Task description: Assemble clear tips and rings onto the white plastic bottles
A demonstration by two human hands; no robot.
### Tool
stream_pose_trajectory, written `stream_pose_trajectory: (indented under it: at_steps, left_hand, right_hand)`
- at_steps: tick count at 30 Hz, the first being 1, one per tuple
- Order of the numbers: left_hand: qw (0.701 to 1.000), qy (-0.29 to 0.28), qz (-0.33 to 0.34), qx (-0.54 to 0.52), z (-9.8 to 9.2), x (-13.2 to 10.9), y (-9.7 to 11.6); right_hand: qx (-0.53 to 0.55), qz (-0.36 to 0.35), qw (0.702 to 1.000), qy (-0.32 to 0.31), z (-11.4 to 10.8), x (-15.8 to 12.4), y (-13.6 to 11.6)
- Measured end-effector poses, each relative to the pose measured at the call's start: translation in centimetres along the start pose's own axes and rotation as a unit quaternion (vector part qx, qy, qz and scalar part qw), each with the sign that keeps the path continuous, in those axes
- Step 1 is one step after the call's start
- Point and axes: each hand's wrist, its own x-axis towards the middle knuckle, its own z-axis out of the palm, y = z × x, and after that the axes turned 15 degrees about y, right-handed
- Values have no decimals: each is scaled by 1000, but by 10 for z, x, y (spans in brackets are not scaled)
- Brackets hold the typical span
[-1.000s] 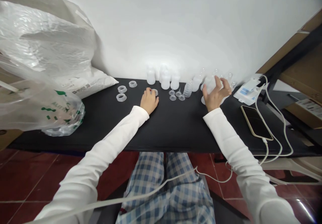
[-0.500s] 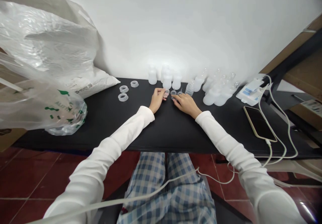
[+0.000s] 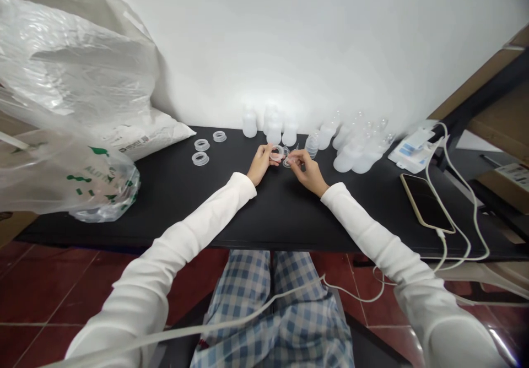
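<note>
In my left hand (image 3: pixel 260 164), a translucent bottle collar ring (image 3: pixel 276 153) is pinched at its edge, its opening facing me. My right hand (image 3: pixel 309 174) has its fingertips closed on a clear bottle nipple (image 3: pixel 286 162), partly covered by the fingers and just right of the ring. The two pieces are close together, and I cannot tell whether they touch. Just behind the hands stand frosted small bottles (image 3: pixel 274 132) without tops. A stack of clear caps (image 3: pixel 312 143) is beyond my right hand.
Several loose collar rings (image 3: pixel 200 158) lie at the left. Nipple-topped bottles (image 3: pixel 361 150) cluster at the right, some tilted. Plastic bags (image 3: pixel 103 175) fill the left end of the black table (image 3: pixel 264 222). A phone (image 3: pixel 426 203) with a white cable lies at the right.
My right hand has lifted a nipple off the table and brought it near the ring. My left hand has turned the ring to face me more.
</note>
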Motion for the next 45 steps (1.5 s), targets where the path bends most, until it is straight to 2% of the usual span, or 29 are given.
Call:
stream_pose_trajectory:
  at_steps: [6,13,23,31,37,45]
  left_hand:
    - [998,-62,-17,-10,2,-10,-1]
    - [994,-103,-30,-19,4,-17,-4]
    - [987,-157,-15,-7,1,-13,-9]
    - [989,-141,34,26,0,-9,-16]
    - [985,-127,95,72,1,-14,-15]
    - [978,-116,107,136,-2,-18,-9]
  right_hand:
    - [39,54,998,22,1,2,-7]
    - [40,82,992,91,7,3,6]
    - [-24,78,994,74,4,4,3]
    - [-22,67,997,44,6,3,5]
    - [26,71,997,-25,4,3,2]
    - [150,149,977,-39,13,3,8]
